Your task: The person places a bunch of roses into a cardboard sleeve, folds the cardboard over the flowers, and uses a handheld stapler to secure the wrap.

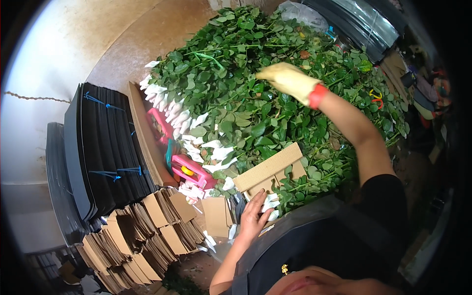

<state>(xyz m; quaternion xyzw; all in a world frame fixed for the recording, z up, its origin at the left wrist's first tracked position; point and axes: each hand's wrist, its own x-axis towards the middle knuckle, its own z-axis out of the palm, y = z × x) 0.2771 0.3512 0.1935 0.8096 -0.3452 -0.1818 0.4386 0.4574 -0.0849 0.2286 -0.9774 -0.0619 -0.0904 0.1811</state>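
My left hand (254,215), bare, lies with fingers and thumb apart against white-wrapped flower heads (271,202) at the lower edge of a cardboard sheet. A corrugated cardboard strip (269,167) lies across leafy stems just above it. My right hand (290,82), in a pale yellow glove with a red band at the wrist, reaches over the big heap of green leafy stems (236,54). Its fingers point left, stretched out and a little blurred; I see nothing held in them. More white-wrapped heads (179,118) line the heap's left side.
Left of the heap stand stacked black sheets (110,147) tied with blue string. Folded cardboard pieces (147,236) are piled below them. A pink tape dispenser (189,169) sits between the cardboard and the heap. Clear plastic (302,14) lies at the back.
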